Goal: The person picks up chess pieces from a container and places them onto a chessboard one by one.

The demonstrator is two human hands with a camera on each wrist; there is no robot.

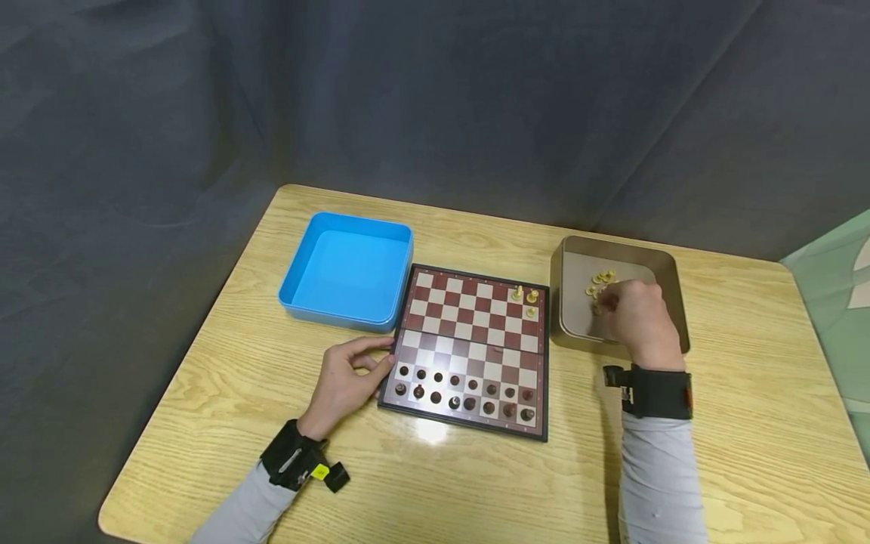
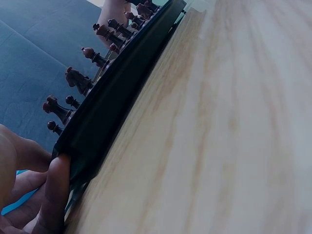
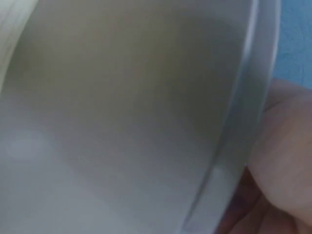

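Observation:
A folding chessboard (image 1: pixel 476 351) lies on the table. Two rows of dark chess pieces (image 1: pixel 455 403) stand along its near side, and a few pale yellow pieces (image 1: pixel 531 312) stand at the far right corner. My left hand (image 1: pixel 350 378) holds the board's left edge near the front corner; in the left wrist view, the fingers (image 2: pixel 59 183) meet the black side. My right hand (image 1: pixel 639 317) reaches into the metal box (image 1: pixel 618 346), its fingertips down among loose yellow pieces (image 1: pixel 605 277). I cannot tell whether it pinches one. The box's wall (image 3: pixel 122 122) fills much of the right wrist view.
A blue tray (image 1: pixel 347 272) sits beyond the board to the left, close to its edge. The metal box stands right of the board. Dark cloth (image 1: pixel 435 113) hangs behind the wooden table (image 1: pixel 469 483).

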